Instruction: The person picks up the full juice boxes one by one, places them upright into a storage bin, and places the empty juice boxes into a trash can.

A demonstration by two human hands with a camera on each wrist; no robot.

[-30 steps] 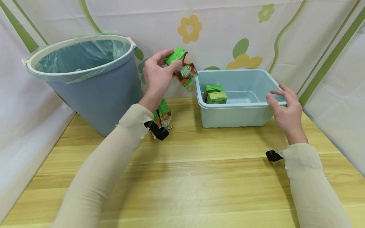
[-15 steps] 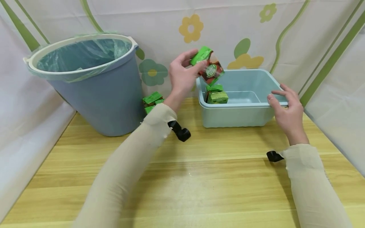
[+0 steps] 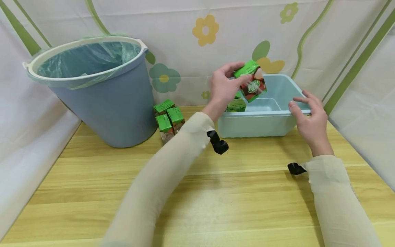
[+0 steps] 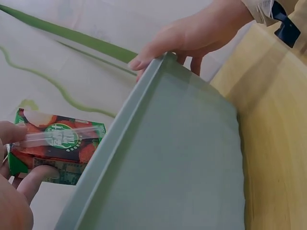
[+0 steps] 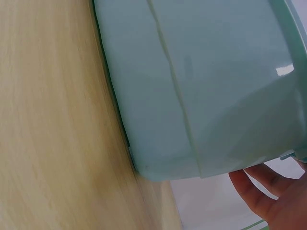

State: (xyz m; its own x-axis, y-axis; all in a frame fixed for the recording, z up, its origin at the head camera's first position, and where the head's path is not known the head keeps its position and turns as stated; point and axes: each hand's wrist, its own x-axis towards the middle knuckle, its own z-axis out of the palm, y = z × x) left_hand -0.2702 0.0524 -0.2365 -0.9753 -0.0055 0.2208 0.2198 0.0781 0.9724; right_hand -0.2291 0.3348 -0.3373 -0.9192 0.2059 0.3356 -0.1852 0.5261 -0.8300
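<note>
My left hand point(image 3: 224, 86) pinches a juice box point(image 3: 258, 82) with a green top and red fruit print, held tilted above the pale blue plastic tub point(image 3: 254, 126). In the left wrist view, a wrapped straw point(image 4: 41, 139) runs along the carton's side, with thumb and fingers on either face. Green-topped cartons point(image 3: 236, 105) sit at the left end inside the tub, partly hidden by my left hand and the held box. My right hand point(image 3: 313, 125) grips the tub's rim at the front right corner. Its fingers show against the tub's outside in the right wrist view.
A blue-grey trash bin point(image 3: 108, 103) lined with a clear green bag stands at the left. Three juice boxes point(image 3: 164, 107) cluster at its right side on the wooden table point(image 3: 247, 192), partly behind my left sleeve. A flower-printed cloth point(image 3: 179, 41) hangs behind.
My left hand has carried the juice box rightward, from beside the tub's left edge to over its inside, and lately lower. The right hand has stayed on the tub's rim.
</note>
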